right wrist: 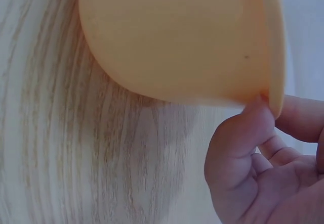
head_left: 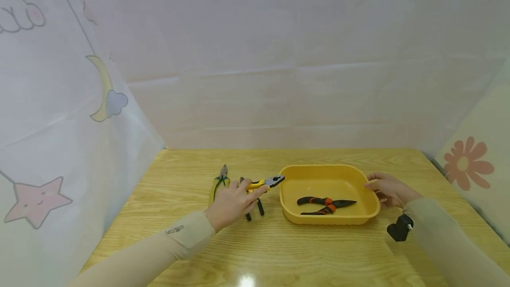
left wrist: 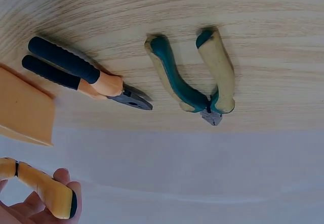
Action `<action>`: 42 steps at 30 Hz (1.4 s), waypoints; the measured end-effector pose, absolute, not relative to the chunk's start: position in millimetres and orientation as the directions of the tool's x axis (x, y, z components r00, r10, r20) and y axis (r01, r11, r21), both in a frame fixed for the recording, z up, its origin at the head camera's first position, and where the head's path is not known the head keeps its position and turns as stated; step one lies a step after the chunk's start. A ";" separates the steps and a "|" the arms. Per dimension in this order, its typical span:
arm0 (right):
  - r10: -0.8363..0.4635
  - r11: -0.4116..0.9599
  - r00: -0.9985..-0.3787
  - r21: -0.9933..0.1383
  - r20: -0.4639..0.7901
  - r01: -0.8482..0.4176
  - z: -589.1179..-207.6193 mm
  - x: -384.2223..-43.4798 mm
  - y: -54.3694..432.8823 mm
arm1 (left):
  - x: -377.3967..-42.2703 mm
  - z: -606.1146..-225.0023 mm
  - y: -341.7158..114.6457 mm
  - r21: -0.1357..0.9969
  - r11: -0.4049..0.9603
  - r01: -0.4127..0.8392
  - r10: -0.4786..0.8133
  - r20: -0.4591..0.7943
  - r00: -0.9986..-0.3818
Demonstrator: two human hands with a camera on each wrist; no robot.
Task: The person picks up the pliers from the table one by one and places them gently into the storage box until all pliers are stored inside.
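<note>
In tray (head_left: pixel 330 220): red-black pliers (head_left: pixel 334 204) | left hand (head_left: pixel 232 202): grasping yellow pliers (head_left: pixel 260 184) near tray | right hand (head_left: pixel 391 191): pinching tray | apparently pending, left of tray: green pliers (left wrist: pixel 211 106), orange-black pliers (left wrist: pixel 109 84)

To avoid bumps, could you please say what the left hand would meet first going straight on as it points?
Probably the yellow tray, held pliers leading; whether they'd pass above it is unclear.

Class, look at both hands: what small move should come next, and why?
Probably the left hand should ease the yellow-and-black-handled metal pliers rightward, over the yellow, rounded-rectangular plastic tray. In the head view, their tips appear at its left rim; the right hand pinches its opposite rim, and black-and-orange-handled long-nose pliers lie inside.
</note>
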State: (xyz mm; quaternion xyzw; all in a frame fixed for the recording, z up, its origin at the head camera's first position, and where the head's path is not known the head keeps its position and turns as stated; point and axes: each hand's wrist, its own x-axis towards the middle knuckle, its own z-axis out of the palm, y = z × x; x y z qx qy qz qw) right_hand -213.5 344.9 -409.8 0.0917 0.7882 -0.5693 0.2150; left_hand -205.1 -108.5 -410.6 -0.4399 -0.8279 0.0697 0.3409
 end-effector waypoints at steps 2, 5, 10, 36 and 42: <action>-0.101 0.332 -0.888 -0.857 -0.448 0.395 -409.8 -214.3 345.2 | -205.7 -410.3 -106.1 -0.404 0.598 0.693 0.777 0.504 -0.377; -0.107 0.330 -0.882 -0.853 -0.458 0.403 -410.0 -216.0 346.4 | -206.9 -410.0 -102.3 -0.394 0.584 0.710 0.783 0.506 -0.362; -0.122 0.333 -0.876 -0.851 -0.466 0.406 -408.8 -216.5 347.8 | -207.5 -407.1 -95.7 -0.393 0.575 0.718 0.794 0.479 -0.374; -0.125 0.352 -0.879 -0.849 -0.459 0.393 -407.2 -216.2 348.5 | -217.9 -391.9 -58.3 -0.439 0.540 0.718 0.841 0.294 -0.454; -0.125 0.349 -0.881 -0.852 -0.456 0.391 -407.6 -215.7 347.0 | -223.1 -393.9 -46.7 -0.508 0.519 0.687 0.854 0.271 -0.445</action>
